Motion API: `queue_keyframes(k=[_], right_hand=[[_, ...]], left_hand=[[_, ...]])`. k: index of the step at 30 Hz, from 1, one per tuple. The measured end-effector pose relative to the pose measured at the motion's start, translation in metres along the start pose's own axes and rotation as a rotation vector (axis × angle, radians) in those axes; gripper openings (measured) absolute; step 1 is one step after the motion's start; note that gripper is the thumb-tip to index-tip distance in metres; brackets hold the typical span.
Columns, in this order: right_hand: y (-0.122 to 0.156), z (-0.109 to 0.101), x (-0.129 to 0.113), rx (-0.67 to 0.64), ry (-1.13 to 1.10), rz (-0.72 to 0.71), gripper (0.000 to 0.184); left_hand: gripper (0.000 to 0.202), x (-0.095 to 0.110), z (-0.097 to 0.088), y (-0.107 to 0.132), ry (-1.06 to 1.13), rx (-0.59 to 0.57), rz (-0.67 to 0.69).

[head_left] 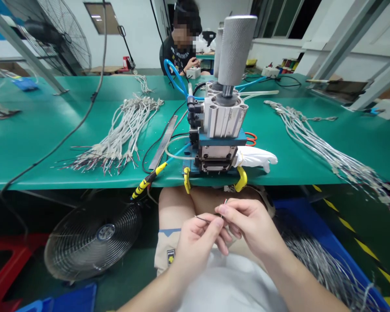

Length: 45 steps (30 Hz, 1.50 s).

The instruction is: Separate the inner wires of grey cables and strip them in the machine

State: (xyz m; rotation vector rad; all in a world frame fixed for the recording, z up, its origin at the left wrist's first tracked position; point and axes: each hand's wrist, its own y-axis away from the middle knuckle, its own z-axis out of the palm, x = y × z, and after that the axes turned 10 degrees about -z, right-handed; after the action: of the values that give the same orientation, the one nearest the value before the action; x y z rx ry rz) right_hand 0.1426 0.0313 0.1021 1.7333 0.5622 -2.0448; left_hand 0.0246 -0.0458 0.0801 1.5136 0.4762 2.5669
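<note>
Above my lap, just off the table's front edge, my left hand (pixel 205 236) and my right hand (pixel 247 219) meet with thumbs and fingers pinched together. Between them is a cable end with thin wires (pixel 225 202); a dark strand (pixel 201 219) sticks out past my left fingers. Most of the cable is hidden by my hands. Straight ahead on the green table (pixel 84 112) stands a pneumatic press (pixel 222 117) with a knurled metal cylinder on top. Left of it lies a bundle of white cables (pixel 123 130) with bared coloured wire ends.
A second cable bundle (pixel 325 147) lies at the right. A steel ruler (pixel 163 143) rests beside the press. Under the table stand a round fan (pixel 104 232) and a blue bin (pixel 344 247) full of grey cables. Across the table sits another person (pixel 182 47).
</note>
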Motion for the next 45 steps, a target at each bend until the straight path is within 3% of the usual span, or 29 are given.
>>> queue_keyframes(k=[6, 11, 15, 22, 26, 30, 35, 45], right_hand=[[-0.003, 0.0, -0.004, 0.029, -0.054, 0.024, 0.029], [-0.006, 0.002, -0.005, 0.021, -0.229, 0.153, 0.025], [-0.008, 0.0, -0.007, 0.018, -0.273, 0.176, 0.023], [-0.023, 0.001, -0.005, -0.009, -0.301, 0.208, 0.025], [-0.033, 0.002, -0.005, -0.052, -0.337, 0.157, 0.025], [-0.032, -0.002, -0.002, 0.036, -0.366, 0.106, 0.024], [-0.02, -0.009, 0.024, 0.141, -0.323, 0.213, 0.027], [0.009, -0.042, 0.116, 0.263, -0.152, 0.371, 0.03]], left_hand=[[0.031, 0.004, 0.001, 0.0, -0.11, -0.019, 0.009], [0.031, 0.006, -0.003, -0.003, -0.328, -0.029, 0.16], [0.031, 0.006, -0.01, -0.006, -0.501, -0.013, 0.255], [0.038, 0.005, -0.001, -0.017, -0.305, 0.098, 0.278], [0.035, 0.018, 0.009, -0.026, -0.203, 0.144, 0.308], [0.028, 0.035, 0.013, -0.038, -0.119, 0.214, 0.327], [0.027, 0.047, 0.012, -0.054, -0.009, 0.234, 0.276], [0.028, 0.049, 0.008, -0.067, 0.017, 0.219, 0.273]])
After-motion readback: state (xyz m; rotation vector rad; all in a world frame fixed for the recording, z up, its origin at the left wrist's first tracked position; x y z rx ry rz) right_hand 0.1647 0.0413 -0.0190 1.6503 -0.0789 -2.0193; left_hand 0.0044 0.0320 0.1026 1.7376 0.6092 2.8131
